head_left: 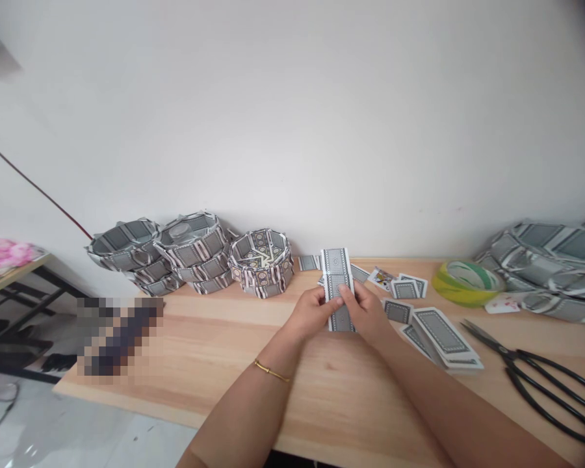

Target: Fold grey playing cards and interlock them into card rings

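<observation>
Upright over the table, a long strip of grey-backed playing cards [337, 268] is pinched between both my hands. My left hand [312, 312] grips its left edge, thumb lying across the front. From the right side my right hand [365, 307] closes on the same strip, its thumb near the left one. Fingers behind the strip are hidden. Just right of my right hand lie a stack of playing cards [441, 333] and a loose grey-backed card [398, 311]. A face-up card [381, 278] and several others lie behind the hands.
Rings woven from folded cards [262, 265] stand along the wall at left, some stacked [195, 250]. More card rings [546, 260] are at far right. A roll of yellow-green tape [461, 284] and large black scissors [531, 377] lie on the right of the wooden table [224, 364].
</observation>
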Motion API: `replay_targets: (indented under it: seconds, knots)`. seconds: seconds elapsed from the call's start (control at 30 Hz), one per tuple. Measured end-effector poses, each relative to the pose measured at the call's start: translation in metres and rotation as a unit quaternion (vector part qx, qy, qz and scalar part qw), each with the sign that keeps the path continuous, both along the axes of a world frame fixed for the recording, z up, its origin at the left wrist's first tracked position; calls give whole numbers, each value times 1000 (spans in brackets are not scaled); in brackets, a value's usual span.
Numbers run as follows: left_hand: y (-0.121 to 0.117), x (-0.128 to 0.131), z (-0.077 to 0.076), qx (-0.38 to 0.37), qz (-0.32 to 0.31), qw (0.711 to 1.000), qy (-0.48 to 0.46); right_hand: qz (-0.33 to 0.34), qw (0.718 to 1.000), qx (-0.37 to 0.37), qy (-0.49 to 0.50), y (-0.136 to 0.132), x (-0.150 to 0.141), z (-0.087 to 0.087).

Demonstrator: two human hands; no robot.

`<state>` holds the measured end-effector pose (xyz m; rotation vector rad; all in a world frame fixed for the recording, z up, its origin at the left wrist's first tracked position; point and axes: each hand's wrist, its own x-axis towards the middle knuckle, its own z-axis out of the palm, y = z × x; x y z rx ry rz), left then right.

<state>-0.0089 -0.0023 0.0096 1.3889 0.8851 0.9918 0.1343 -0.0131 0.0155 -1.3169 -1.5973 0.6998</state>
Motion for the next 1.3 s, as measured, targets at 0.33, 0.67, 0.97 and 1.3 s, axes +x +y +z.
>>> replay_targets:
  seconds: [0.33, 0.67, 0.97, 1.3]
  knots:
    - [-2, 1, 3, 22, -1, 1000, -4, -4, 1000, -1, 8, -1, 0, 2]
    - [1, 0, 5, 42, 83, 994, -52, 31, 999, 7, 8, 1, -1, -4]
    - [2, 0, 2, 12, 75, 995, -68, 16, 1000, 4, -1, 0, -1, -4]
    - [2, 2, -3, -10, 27, 997, -65, -1, 1000, -4, 12, -1, 0, -1]
